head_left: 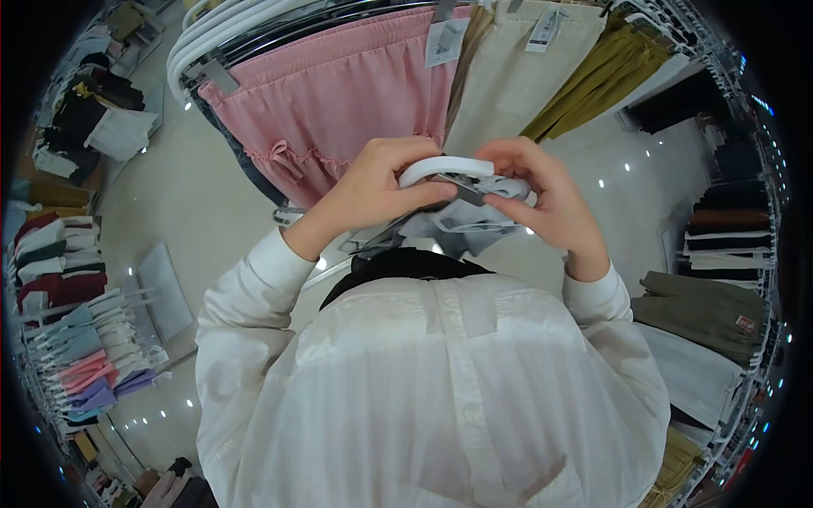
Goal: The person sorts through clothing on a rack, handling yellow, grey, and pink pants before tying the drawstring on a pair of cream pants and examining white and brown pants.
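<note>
In front of my chest, my left hand point(381, 182) grips a white clip hanger point(449, 165), its thumb pressed on the metal clip point(464, 188). My right hand point(546, 190) is closed at the hanger's other end, with thumb and fingers around the bunched edge of a grey garment point(461, 233). That garment hangs below both hands, and my wrists and the hanger hide part of it. Just beyond my hands, a pink skirt point(339, 93) with a ruffle and a small bow hangs from clips on the rack.
Cream trousers point(517, 68) and olive trousers point(601, 76) hang beside the skirt, close to my right hand. Racks of folded-over trousers point(703, 313) line the right side. Tops in several colours point(93, 356) hang at left above a shiny tiled floor point(195, 212).
</note>
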{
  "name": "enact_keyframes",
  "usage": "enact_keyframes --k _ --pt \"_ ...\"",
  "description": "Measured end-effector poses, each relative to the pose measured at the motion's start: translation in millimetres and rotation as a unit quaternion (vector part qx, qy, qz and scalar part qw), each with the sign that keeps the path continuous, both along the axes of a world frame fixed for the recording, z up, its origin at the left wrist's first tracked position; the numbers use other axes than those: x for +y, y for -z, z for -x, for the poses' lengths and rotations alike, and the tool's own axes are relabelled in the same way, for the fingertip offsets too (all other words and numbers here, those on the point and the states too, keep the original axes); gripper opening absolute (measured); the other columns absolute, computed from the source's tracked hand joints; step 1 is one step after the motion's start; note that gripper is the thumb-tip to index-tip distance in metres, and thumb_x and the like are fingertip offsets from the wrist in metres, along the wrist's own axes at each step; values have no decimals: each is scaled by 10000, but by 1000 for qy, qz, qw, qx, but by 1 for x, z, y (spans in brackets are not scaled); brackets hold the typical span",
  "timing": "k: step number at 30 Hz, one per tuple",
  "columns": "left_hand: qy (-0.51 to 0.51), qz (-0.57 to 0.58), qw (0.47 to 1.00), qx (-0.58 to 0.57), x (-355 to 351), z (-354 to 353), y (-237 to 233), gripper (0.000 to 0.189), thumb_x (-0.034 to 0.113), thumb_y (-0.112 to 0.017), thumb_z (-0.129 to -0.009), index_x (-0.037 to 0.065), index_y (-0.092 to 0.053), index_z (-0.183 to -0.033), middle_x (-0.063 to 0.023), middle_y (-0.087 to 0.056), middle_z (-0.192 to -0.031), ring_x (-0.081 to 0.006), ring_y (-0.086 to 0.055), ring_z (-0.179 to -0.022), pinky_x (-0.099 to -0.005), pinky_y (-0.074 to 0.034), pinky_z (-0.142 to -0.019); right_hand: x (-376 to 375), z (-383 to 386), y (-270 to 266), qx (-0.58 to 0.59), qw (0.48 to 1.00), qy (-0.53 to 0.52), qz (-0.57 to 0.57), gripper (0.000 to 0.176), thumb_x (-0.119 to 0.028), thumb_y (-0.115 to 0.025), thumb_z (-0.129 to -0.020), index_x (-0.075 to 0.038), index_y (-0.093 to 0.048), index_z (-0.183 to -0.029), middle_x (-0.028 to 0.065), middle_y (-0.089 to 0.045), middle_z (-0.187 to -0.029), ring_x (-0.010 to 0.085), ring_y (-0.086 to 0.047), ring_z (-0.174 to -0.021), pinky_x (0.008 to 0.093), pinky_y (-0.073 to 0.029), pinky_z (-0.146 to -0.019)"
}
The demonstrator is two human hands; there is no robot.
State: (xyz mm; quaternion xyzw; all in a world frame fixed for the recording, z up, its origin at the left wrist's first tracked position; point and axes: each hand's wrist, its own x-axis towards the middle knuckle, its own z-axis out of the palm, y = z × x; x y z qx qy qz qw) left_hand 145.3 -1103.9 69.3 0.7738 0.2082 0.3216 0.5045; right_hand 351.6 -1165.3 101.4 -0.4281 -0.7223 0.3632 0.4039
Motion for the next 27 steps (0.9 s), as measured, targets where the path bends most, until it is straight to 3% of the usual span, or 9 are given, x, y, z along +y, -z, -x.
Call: enact_keyframes --k 4,6,9,16,18,20,22,25,27 --pt "-16 -21 999 -23 6 -1 3 144 86 -647 -721 -19 -555 -756 -11 -481 -619 -55 -488 -543 -195 -373 -429 -7 -3 7 54 994 93 21 287 -53 -684 -680 -20 -575 -943 63 -583 -739 110 -541 -636 212 -421 -595" --pt "-1 -18 1000 -14 11 -2 5 145 89 -650 -720 -19 -556 -748 -2 -482 -609 -53 -476 -534 -193 -364 -428 -12 -1 3 -51 984 154 -74 189 -44 -675 -689 -11 -602 -860 67 -568 -666 116 -531 -594 215 -409 -555" --pt "18 -2 999 -43 10 -6 -3 147 92 -646 -724 -21 -555 -749 1 -488 -602 -51 -465 -528 -198 -361 -439 -14 7 -8 -73 964 202 -153 99 -49 -673 -695 -10 -601 -751 63 -536 -595 114 -503 -543 216 -387 -512" --pt "2 -11 1000 -13 20 -18 -12 177 142 -648 -727 -16 -575 -761 -15 -496 -581 -70 -467 -538 -233 -368 -487 4 11 2 9 967 194 -166 110 -50 -619 -743 -10 -560 -827 41 -543 -694 90 -456 -593 204 -374 -550" --pt "36 -141 989 11 25 -25 -23 215 178 -658 -713 -6 -579 -791 -50 -503 -565 -139 -501 -525 -265 -387 -502 7 18 -7 97 967 190 -137 186 -49 -600 -750 -17 -562 -929 36 -537 -736 80 -443 -623 205 -370 -566" --pt "38 -181 983 17 34 -28 -27 227 187 -661 -705 1 -582 -808 -65 -521 -597 -180 -515 -546 -282 -399 -518 8 15 -9 91 980 160 -81 303 -72 -637 -726 -24 -567 -1017 40 -553 -754 87 -459 -631 216 -387 -580" --pt "41 -222 974 24 32 -20 -35 242 197 -664 -697 8 -584 -825 -80 -538 -629 -222 -529 -566 -298 -412 -534 11 6 -5 -70 993 79 -44 400 -91 -670 -701 -21 -557 -1078 50 -587 -808 100 -507 -680 219 -413 -636" --pt "-19 -328 936 125 9 -2 -39 258 198 -664 -685 24 -599 -865 -101 -575 -750 -266 -549 -696 -303 -433 -623 -4 9 -8 -118 990 70 7 414 -111 -694 -688 -9 -559 -1066 55 -611 -866 113 -545 -745 226 -426 -697" --pt "-138 -370 919 6 -11 19 -32 282 218 -664 -688 31 -600 -888 -119 -579 -851 -253 -547 -793 -306 -425 -707 -10 4 -6 -81 992 94 0 398 -110 -693 -693 -11 -564 -1056 51 -612 -860 107 -546 -755 225 -425 -705"
